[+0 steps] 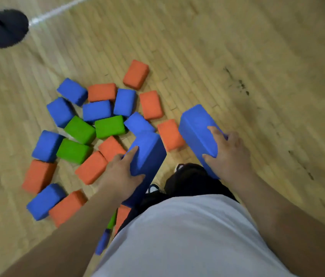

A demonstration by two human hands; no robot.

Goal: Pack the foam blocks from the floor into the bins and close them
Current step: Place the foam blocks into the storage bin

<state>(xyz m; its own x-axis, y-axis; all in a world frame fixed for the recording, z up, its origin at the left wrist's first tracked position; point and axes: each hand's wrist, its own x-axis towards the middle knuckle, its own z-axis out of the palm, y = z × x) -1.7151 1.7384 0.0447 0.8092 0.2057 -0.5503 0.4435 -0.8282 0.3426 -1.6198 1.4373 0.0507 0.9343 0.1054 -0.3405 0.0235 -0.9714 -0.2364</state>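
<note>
Several blue, orange and green foam blocks lie scattered on the wooden floor, among them an orange block (136,74) farthest away and a green block (109,126) in the middle. My left hand (120,172) grips one blue block (149,152) lifted above the pile. My right hand (229,154) grips a second blue block (196,128), held up to the right of the pile. No bin is in view.
A black round stand base (6,28) with a pole sits at the far left by white floor lines (58,11). Bare wooden floor (257,66) stretches to the right. My white shirt (187,236) and dark shoes (189,176) fill the lower middle.
</note>
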